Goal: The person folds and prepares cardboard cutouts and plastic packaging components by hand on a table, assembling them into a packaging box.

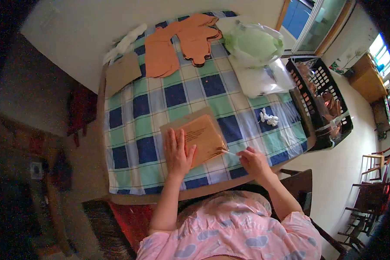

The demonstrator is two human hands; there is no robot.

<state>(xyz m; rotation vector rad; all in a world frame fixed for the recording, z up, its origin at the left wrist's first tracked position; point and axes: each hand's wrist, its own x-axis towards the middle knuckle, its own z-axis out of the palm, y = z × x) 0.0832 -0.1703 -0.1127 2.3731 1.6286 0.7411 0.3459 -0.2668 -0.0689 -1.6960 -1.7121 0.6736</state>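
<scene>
On the table (pixel 138 199), over its checked cloth (pixel 175 95), lies a brown stack (pixel 208 134). Your left hand (pixel 177 154) rests flat on it, fingers outstretched and gripping nothing. Your right hand (pixel 255 164) pinches a thin white stick (pixel 232 153), fingers closed, its tip at the stack's dark-marked corner.

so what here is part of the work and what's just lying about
Belonging, it seems:
tan printed sheet, under the left hand
thin white stick, in the right hand
perhaps the orange cut-outs

Apparently lying about:
crumpled white bundle
plastic bag
black crate
</scene>
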